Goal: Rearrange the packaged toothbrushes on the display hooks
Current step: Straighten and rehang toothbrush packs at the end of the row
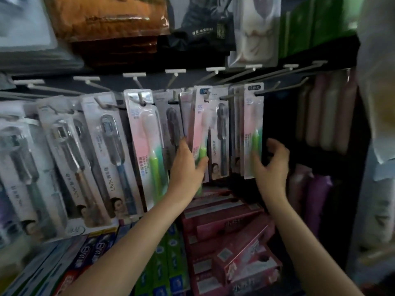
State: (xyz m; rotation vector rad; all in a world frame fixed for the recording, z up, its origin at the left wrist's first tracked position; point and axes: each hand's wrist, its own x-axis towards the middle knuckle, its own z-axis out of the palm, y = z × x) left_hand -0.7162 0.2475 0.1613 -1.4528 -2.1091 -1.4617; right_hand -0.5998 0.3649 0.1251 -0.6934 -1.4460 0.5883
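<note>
At the mid hooks, left hand pinches a tilted green-handled toothbrush pack w/ thumb in front, right hand curls on the end pack near its bottom edge; best keep each card square to its hook, slide slow.

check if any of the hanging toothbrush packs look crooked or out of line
Yes. The pink-and-green toothbrush pack gripped by the left hand hangs tilted, its bottom swung left, while its neighbours hang straight. The right hand holds the lower edge of the rightmost pink-and-green pack, which hangs straight.
</note>
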